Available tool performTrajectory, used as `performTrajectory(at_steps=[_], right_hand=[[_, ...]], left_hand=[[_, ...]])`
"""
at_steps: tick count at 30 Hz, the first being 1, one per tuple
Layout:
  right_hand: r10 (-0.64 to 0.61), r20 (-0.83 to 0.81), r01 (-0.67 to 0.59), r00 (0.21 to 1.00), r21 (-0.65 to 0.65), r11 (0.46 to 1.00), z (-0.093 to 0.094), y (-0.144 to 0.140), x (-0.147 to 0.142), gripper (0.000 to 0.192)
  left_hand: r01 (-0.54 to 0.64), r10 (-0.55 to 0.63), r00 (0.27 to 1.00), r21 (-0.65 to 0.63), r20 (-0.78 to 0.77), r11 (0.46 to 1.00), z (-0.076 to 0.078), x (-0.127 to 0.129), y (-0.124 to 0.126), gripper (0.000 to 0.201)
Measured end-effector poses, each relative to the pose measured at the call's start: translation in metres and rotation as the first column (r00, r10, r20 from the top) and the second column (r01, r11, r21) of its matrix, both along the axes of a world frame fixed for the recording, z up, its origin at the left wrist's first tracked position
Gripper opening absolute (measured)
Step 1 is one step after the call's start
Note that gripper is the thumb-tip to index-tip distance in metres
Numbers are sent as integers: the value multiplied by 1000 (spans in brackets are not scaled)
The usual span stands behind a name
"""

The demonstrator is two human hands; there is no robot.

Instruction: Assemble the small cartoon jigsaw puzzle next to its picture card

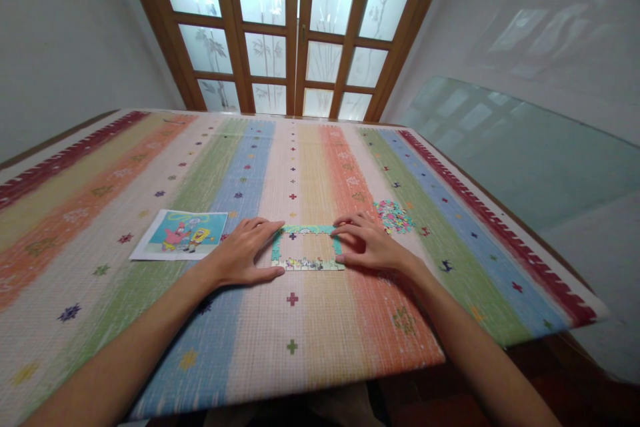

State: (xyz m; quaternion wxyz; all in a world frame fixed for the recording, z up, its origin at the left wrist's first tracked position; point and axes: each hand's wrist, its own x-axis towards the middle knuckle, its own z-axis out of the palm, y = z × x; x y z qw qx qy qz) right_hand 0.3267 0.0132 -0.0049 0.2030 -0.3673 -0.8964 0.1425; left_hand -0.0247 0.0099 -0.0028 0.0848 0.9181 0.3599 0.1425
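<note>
Big striped cloth-covered table (325,320), everything's lying flat on it. Left hand (245,250) is spread open, right hand (370,243) is about half open and curled; can't tell if either one's really gripping. The picture sheet (183,237) is just past the left hand's wrist. The puzzle border (313,266) sits right between the hands: left fingers and thumb at its left corners, right ones covering bits of its right side. Loose pieces (394,216) are heaped beside the right hand, which blocks them off from the border.
</note>
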Motion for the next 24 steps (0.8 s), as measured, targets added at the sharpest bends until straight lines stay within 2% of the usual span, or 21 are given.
performTrajectory(at_steps=[5, 12, 18, 24], right_hand=[[18, 21, -17, 1000, -54, 998, -2, 0, 1, 42], [-5, 28, 6, 1000, -45, 999, 1, -1, 2, 41], [26, 30, -23, 999, -82, 996, 4, -1, 1, 74], [-29, 40, 32, 999, -84, 996, 4, -3, -2, 76]], left_hand=[[3, -3, 1000, 0, -6, 1000, 0, 0, 0, 76], [-5, 5, 1000, 16, -11, 1000, -2, -1, 1, 77], [-18, 18, 999, 9, -30, 1000, -1, 0, 0, 77], [-55, 55, 998, -7, -28, 998, -4, 0, 2, 74]])
